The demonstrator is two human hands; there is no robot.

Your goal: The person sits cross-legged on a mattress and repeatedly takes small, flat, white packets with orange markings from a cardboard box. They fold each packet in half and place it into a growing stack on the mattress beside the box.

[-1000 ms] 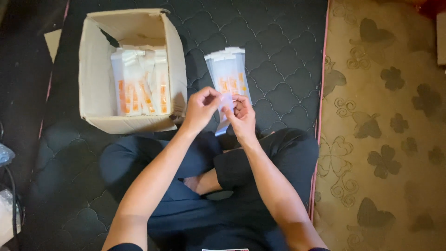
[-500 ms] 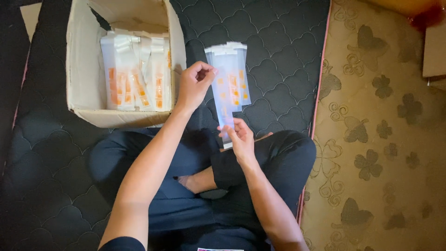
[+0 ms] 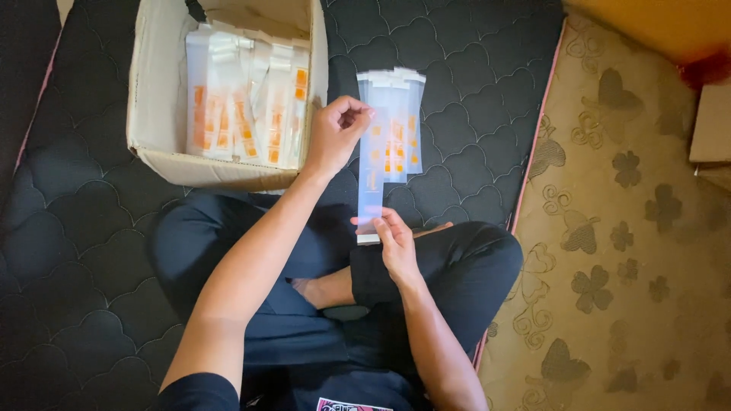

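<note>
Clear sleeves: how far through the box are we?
Done: a small stack of sleeves lies on the black mat. In hand: left hand and right hand stretch one clear sleeve between them. Left: the cardboard box holds a full row of sleeves.

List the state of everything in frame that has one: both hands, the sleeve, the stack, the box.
left hand: fingers pinched on top end of the clear sleeve
right hand: fingers pinching the sleeve's bottom end
clear sleeve: held stretched lengthwise between both hands
stack of packets: lying flat on the black quilted mat, beside the box
cardboard box: open, flaps up, holding upright orange-printed packets
</note>
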